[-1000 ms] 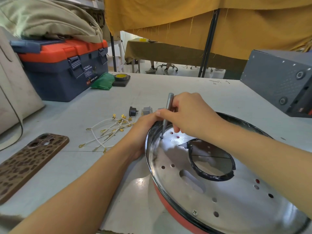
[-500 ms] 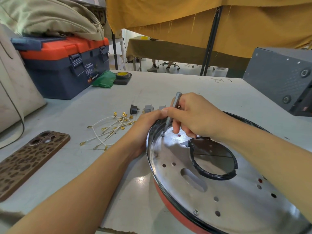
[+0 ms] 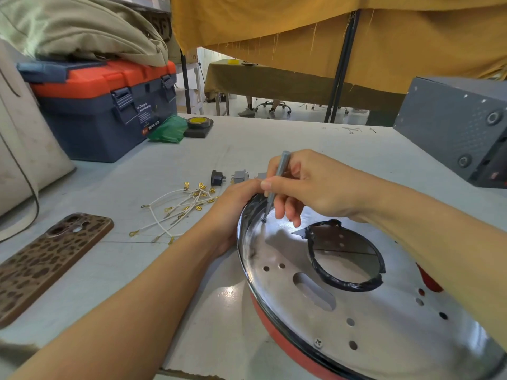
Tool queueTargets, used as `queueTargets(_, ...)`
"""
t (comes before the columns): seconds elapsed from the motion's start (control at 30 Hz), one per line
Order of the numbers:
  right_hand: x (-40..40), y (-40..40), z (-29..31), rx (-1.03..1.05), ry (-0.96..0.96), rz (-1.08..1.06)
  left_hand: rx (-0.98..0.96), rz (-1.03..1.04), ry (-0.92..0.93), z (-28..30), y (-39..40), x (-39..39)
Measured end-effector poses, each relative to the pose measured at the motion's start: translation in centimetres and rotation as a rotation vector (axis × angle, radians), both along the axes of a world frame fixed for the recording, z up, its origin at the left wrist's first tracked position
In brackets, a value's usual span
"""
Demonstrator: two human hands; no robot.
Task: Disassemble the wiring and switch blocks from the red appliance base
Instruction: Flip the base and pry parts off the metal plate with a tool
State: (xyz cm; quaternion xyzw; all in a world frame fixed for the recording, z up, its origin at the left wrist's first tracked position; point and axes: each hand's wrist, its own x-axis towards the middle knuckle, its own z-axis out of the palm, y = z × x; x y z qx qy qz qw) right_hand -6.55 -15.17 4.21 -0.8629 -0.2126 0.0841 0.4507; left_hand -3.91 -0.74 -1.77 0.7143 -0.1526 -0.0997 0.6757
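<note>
The right hand (image 3: 310, 185) is pinching a grey screwdriver (image 3: 275, 185), its tip sitting on a screw (image 3: 264, 220) just below the fingers; the left hand (image 3: 233, 212) is gripping the base (image 3: 343, 319) by its rim — directly left of that tip; wires (image 3: 181, 209) and switch blocks (image 3: 233, 176) are lying on the table (image 3: 247, 144) just beyond the left hand.

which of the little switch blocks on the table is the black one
The leftmost block, nearest the loose wires. The two to its right are grey.
</note>
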Motion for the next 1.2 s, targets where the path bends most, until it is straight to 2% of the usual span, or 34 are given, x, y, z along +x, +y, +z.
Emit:
queueTargets(0.3,1.0,-0.8,0.8,-0.051,0.098,0.127,0.037,0.033,-0.009,0.1,-0.1,0.3)
queueTargets(0.4,1.0,-0.6,0.9,-0.054,0.125,0.107,0.035,0.027,-0.039,-0.2,0.0,0.4)
queueTargets(0.57,0.3,0.5,0.6,-0.148,0.027,0.012,-0.007,0.007,-0.028,-0.2,-0.1,0.4)
queueTargets(0.73,-0.3,1.5,0.4,-0.096,-0.018,-0.158,-0.022,0.027,0.006,-0.3,0.0,0.3)
queueTargets(0.93,-0.3,1.7,0.3,-0.393,-0.368,-0.313,0.094,0.008,0.118,0.5,-0.4,1.2)
queueTargets(1.03,0.1,1.4,0.6,-0.419,-0.306,-0.304,0.044,0.004,0.025,0.5,-0.4,0.5)
queueTargets(1.2,0.6,1.4,1.0,-0.346,-0.13,-0.23,-0.028,0.018,0.076,0.1,-0.1,0.2)
